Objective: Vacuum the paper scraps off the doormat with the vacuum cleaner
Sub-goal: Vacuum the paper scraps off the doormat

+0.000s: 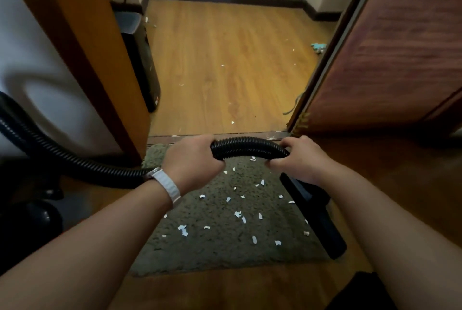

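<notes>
Black ribbed hose (75, 159) snakes in from the left edge of the frame, passes under my left wrist with its white watch strap (167, 188), and arches between my two hands at mid-frame. My left hand (192, 162) is closed round the hose; my right hand (300, 159) is curled round its other end, where it meets the rigid black tube (315, 214). That tube's long axis runs from my right hand down toward the lower right, along the right edge of the grey-green shag doormat (225, 254); I cannot see its mouth clearly. White paper scraps (237, 214) lie scattered across the mat's middle, left of the tube, so I judge the nozzle must swing leftward, steered by the right hand. Wooden flooring (225, 64) beyond the threshold holds more scraps, between an orange door frame (82, 47) and a reddish door (390, 54).
</notes>
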Tool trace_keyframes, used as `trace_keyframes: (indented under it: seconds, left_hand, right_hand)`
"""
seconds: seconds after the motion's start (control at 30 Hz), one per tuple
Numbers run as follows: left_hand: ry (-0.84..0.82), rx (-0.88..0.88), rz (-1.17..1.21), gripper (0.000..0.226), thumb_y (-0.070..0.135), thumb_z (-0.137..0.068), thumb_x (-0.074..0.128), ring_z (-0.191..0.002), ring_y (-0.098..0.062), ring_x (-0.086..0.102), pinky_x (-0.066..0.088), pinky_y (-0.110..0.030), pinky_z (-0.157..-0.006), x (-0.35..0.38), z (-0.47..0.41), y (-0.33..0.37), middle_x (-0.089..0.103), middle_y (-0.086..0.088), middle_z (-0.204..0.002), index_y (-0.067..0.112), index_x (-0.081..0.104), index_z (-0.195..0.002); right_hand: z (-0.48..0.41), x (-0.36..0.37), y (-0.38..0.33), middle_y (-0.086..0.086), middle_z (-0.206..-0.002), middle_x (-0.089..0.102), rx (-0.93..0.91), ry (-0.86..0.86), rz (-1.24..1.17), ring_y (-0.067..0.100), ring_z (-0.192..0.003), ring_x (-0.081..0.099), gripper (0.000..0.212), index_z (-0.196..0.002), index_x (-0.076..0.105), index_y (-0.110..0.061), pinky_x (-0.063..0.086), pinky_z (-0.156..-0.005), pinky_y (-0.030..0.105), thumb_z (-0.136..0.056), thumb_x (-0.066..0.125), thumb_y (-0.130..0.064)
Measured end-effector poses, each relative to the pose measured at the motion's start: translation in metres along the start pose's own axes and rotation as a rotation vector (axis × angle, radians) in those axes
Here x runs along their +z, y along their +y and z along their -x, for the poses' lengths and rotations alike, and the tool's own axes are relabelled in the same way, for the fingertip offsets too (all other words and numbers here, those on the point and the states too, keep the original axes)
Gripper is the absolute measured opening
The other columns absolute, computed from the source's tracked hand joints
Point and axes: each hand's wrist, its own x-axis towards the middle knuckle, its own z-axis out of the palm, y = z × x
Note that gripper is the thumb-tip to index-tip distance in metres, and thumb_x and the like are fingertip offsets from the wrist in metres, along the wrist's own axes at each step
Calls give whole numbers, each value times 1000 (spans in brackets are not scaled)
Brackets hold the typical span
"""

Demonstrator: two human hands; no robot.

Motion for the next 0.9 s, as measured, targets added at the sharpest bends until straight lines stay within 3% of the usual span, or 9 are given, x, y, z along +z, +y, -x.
trace_keyframes:
  seconds: [0.1,0.2,0.27,0.43,0.57,0.67,0.73,0.9]
  left_hand:
    - [54,-39,-14,12,37,-82,63,-65,-11,59,54,-29,-59,-7,-3,-16,60,9,-71,27,57,-83]
    - [78,-59,-22,15,36,-83,63,-65,-11,58,54,-28,-59,-4,0,-19,59,10,-70,27,53,-80]
    - [102,-50,-36,12,36,-83,63,-65,-12,59,53,-28,-57,-1,3,-16,59,9,-70,27,55,-84]
    - [45,104,-151,14,39,-86,60,-62,-11,56,50,-27,-54,4,26,-4,56,10,-71,28,52,-87]
    - [-64,279,-228,15,39,-86,59,-68,-13,57,50,-27,-59,10,47,2,55,11,-76,27,51,-91]
    - [-93,385,-233,16,39,-88,57,-67,-15,56,48,-28,-59,12,57,8,50,10,-74,26,48,-88]
    - [-104,427,-237,18,40,-88,55,-71,-18,59,44,-29,-59,16,62,10,50,9,-75,27,43,-86]
    - [-123,466,-271,20,41,-90,54,-79,-23,63,35,-30,-58,31,52,-12,63,4,-90,24,46,-95]
  right_hand:
    - [-4,4,-13,3,-95,65,71,-86,-188,21,-82,66,30,-112,59,-26,57,-66,35,-88,69,-39]
    - [-9,16,-21,14,-103,66,262,-106,-596,26,-87,69,29,-116,57,-12,60,-67,37,-99,50,-34]
    - [-12,26,-25,20,-107,67,341,-161,-789,31,-94,69,32,-108,57,-9,60,-68,39,-101,45,-37]
    - [-17,41,-31,22,-108,65,471,-261,-1082,34,-100,67,26,-91,48,-18,59,-72,45,-102,49,-42]
    - [-25,44,-31,23,-105,68,561,-329,-1231,32,-78,74,39,-107,50,-2,62,-61,40,-95,63,-37]
    - [-29,48,-35,17,-88,62,543,-331,-1171,24,-66,65,38,-114,54,1,61,-61,36,-95,64,-30]
    - [-33,52,-37,14,-79,58,496,-292,-1063,20,-57,59,38,-123,53,1,56,-45,29,-95,65,-22]
    - [-46,59,-35,17,-87,58,388,-197,-728,22,-57,59,38,-125,48,3,50,-42,26,-90,62,-2]
